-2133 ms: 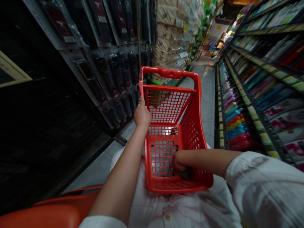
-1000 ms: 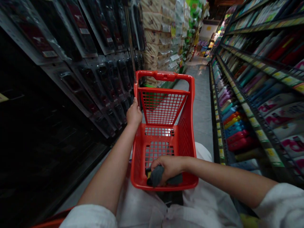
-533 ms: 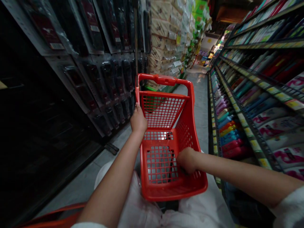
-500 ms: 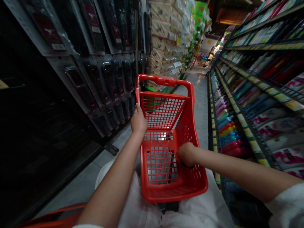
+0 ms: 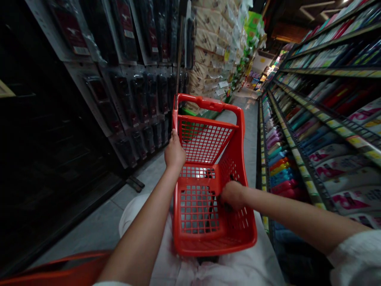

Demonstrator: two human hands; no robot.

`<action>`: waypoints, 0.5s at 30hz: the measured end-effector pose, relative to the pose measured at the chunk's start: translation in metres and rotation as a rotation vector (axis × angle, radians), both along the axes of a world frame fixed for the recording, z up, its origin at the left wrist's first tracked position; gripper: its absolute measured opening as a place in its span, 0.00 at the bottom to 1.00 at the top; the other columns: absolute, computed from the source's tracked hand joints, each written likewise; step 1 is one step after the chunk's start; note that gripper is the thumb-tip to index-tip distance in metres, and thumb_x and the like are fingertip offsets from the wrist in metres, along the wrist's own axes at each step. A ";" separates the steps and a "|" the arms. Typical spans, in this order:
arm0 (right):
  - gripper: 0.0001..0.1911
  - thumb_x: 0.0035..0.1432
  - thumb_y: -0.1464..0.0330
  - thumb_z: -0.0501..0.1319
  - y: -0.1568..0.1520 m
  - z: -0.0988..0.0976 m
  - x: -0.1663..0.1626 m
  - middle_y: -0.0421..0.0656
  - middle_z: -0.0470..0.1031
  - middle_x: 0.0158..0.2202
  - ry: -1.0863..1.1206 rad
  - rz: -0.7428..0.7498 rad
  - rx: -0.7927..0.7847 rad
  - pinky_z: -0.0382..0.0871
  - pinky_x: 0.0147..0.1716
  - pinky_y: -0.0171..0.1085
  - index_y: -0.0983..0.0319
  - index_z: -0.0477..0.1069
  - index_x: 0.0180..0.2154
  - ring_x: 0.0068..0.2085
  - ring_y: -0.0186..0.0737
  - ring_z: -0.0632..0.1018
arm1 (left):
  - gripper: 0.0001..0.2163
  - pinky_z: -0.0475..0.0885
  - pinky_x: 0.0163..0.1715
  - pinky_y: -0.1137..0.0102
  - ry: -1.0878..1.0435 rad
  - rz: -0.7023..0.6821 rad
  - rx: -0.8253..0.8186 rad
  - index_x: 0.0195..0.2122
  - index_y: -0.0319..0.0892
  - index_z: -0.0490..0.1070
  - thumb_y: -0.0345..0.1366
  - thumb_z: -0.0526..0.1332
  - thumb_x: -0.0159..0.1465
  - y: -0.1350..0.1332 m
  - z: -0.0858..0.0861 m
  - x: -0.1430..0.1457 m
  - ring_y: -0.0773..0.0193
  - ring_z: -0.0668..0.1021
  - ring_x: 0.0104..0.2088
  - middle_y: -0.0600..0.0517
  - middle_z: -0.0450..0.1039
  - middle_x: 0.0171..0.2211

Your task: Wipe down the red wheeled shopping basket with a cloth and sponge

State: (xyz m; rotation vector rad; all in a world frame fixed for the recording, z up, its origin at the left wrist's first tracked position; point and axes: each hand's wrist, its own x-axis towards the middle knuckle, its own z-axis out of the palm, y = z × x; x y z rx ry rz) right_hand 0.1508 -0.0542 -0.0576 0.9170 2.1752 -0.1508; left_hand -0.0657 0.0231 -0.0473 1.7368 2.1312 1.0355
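Note:
A red plastic shopping basket (image 5: 190,246) with a raised handle (image 5: 210,104) is in front of me at waist height. My left hand (image 5: 175,152) is closed on the basket's left rim near the handle post. My right hand (image 5: 232,195) reaches down inside the basket by its right wall, fingers curled around a small dark thing (image 5: 212,206) that is mostly hidden by the hand and the mesh.
A narrow shop aisle runs ahead over grey floor tiles (image 5: 251,131). Dark packaged goods (image 5: 139,99) hang on the left wall, with stacked beige packs (image 5: 210,51) beyond. Shelves of colourful items (image 5: 300,151) line the right. An orange object (image 5: 59,274) lies at lower left.
A second ago my right hand held a grey item at the basket's near rim. It has since gone deeper into the basket by the right wall. The left hand has kept its hold.

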 end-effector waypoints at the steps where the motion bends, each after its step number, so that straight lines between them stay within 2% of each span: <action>1: 0.06 0.48 0.74 0.67 -0.017 -0.008 -0.001 0.54 0.81 0.38 -0.002 0.088 -0.047 0.74 0.39 0.48 0.64 0.79 0.33 0.41 0.55 0.81 | 0.33 0.73 0.50 0.62 0.001 0.001 0.003 0.70 0.39 0.46 0.23 0.49 0.62 0.000 -0.001 0.000 0.53 0.76 0.54 0.39 0.63 0.63; 4: 0.09 0.54 0.75 0.62 -0.045 -0.021 0.002 0.54 0.81 0.40 -0.019 0.268 -0.083 0.75 0.38 0.47 0.63 0.79 0.36 0.43 0.53 0.82 | 0.33 0.73 0.50 0.63 0.019 0.015 -0.006 0.70 0.38 0.46 0.23 0.50 0.62 -0.002 -0.001 -0.001 0.53 0.76 0.55 0.39 0.65 0.62; 7: 0.09 0.56 0.73 0.61 -0.032 -0.017 0.006 0.52 0.81 0.39 -0.034 0.265 -0.029 0.75 0.37 0.46 0.62 0.79 0.38 0.41 0.52 0.82 | 0.32 0.73 0.50 0.64 0.030 0.029 -0.013 0.70 0.38 0.48 0.24 0.51 0.63 -0.007 0.001 -0.001 0.53 0.75 0.56 0.39 0.66 0.61; 9: 0.10 0.56 0.73 0.61 -0.003 -0.003 0.007 0.53 0.81 0.39 -0.038 0.210 0.076 0.74 0.37 0.45 0.62 0.79 0.39 0.42 0.51 0.81 | 0.32 0.73 0.49 0.64 0.029 0.042 -0.020 0.69 0.37 0.49 0.24 0.51 0.63 -0.011 0.002 -0.001 0.52 0.75 0.55 0.39 0.65 0.62; 15: 0.14 0.62 0.75 0.54 0.109 0.053 0.011 0.58 0.79 0.44 -0.033 0.012 0.563 0.70 0.40 0.44 0.66 0.78 0.41 0.47 0.52 0.77 | 0.31 0.74 0.48 0.63 0.012 0.061 -0.048 0.69 0.34 0.47 0.25 0.50 0.64 -0.020 0.007 -0.005 0.51 0.76 0.54 0.40 0.61 0.65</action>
